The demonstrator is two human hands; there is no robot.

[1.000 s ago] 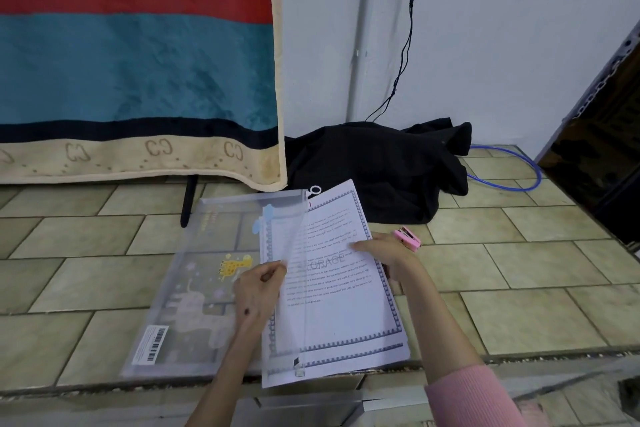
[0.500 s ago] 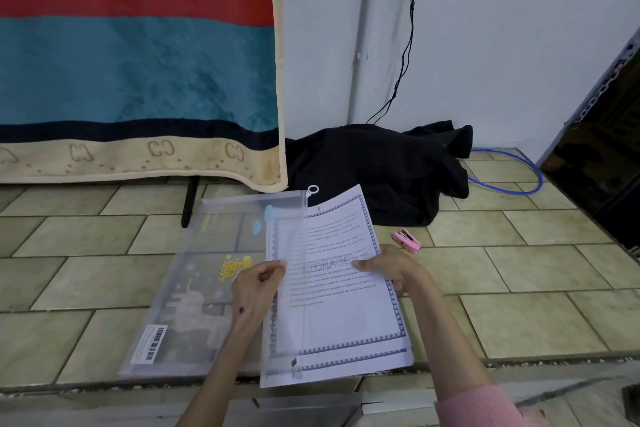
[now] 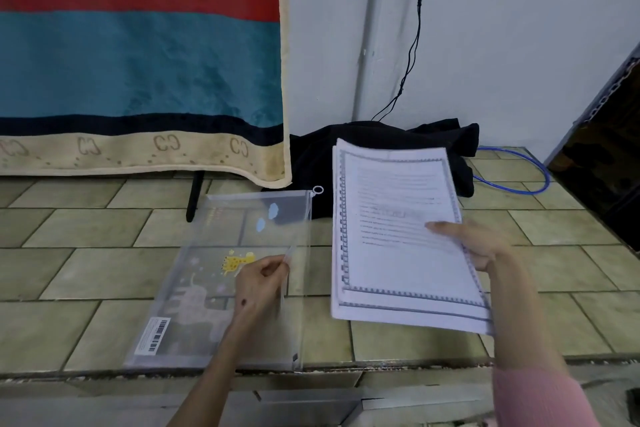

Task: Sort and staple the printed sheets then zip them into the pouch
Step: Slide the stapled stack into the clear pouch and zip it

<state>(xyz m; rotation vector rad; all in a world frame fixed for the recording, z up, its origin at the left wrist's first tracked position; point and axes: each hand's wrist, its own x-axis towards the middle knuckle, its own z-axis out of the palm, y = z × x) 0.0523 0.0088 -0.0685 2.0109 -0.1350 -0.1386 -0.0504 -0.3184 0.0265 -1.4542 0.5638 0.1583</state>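
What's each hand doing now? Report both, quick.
Left hand: pinches the open edge of the clear zip pouch.
Right hand: grips the stack of printed sheets, outside the pouch.

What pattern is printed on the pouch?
The clear pouch shows a yellow giraffe, a grey elephant and pale blue clouds, seen in the head view.

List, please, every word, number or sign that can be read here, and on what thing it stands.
"CC" (first C mirrored), repeated: beige border of the hanging blanket.
Barcode sticker on the pouch: digits too small to read.
Printed sheets: text blurred, unreadable.
Pouch: faint lettering near its top, illegible.
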